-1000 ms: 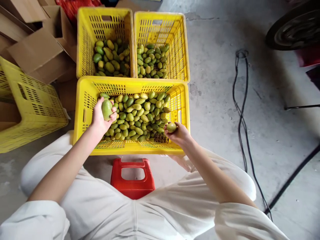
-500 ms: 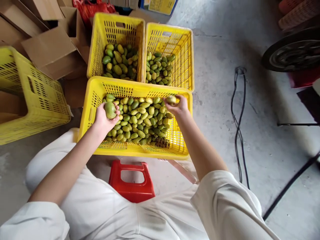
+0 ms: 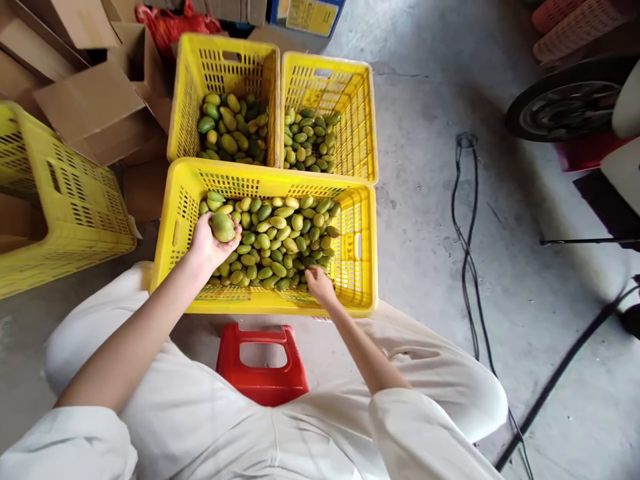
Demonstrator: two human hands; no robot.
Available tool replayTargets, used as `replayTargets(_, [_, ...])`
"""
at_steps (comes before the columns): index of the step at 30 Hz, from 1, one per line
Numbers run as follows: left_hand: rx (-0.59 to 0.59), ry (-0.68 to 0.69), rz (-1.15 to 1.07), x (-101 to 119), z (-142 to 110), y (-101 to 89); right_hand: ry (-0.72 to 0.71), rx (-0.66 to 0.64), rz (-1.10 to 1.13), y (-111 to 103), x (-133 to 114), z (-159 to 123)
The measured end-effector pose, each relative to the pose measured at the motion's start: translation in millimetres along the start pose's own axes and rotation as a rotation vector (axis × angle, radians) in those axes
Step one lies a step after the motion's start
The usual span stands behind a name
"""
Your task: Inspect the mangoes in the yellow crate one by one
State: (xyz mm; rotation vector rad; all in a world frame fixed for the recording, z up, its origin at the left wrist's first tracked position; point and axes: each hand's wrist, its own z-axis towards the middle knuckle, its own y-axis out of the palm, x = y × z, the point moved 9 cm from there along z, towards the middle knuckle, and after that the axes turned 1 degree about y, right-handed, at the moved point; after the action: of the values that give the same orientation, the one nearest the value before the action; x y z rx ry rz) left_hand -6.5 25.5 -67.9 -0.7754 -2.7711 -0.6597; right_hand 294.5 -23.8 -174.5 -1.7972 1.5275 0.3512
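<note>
My left hand (image 3: 213, 241) is above the left side of the front yellow crate (image 3: 270, 303), its fingers curled around a large round green mango (image 3: 223, 227). Small green and yellow mangoes (image 3: 280, 233) lie heaped in that crate. My right hand (image 3: 321, 285) has dipped to the heap's near right edge, fingers closed together. What they hold, if anything, is hidden beneath them. Behind, the left crate (image 3: 225, 47) contains larger mangoes (image 3: 229, 143), and the right crate (image 3: 367, 120) has small ones (image 3: 307, 137) in its near left part.
A red plastic stool (image 3: 263, 387) stands between my legs. Another yellow crate (image 3: 85, 193) is at the left, near cardboard boxes (image 3: 95, 107). A black cable (image 3: 465, 253) runs along the concrete floor at right, below a wheel (image 3: 570, 100).
My right hand has moved from the crate's far right side down to its near right edge; the fruit it held no longer shows. My left hand keeps its mango. The view has shifted slightly.
</note>
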Motion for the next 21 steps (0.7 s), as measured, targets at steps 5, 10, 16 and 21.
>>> replayTargets(5, [0.019, -0.013, 0.058, -7, 19, -13.7, -0.159, 0.118, -0.470, 7, 36, -33])
replayTargets(10, [0.167, -0.062, 0.249, -30, 49, -46.2, -0.320, 0.145, -0.842, 19, 30, -25])
replayTargets(16, [0.359, -0.122, 0.449, -67, 63, -99.5, -0.305, 0.276, -0.850, 18, 40, -17])
replayTargets(21, [0.395, -0.117, 0.500, -61, 80, -102.5, -0.247, 0.261, -0.832, 21, 44, -16])
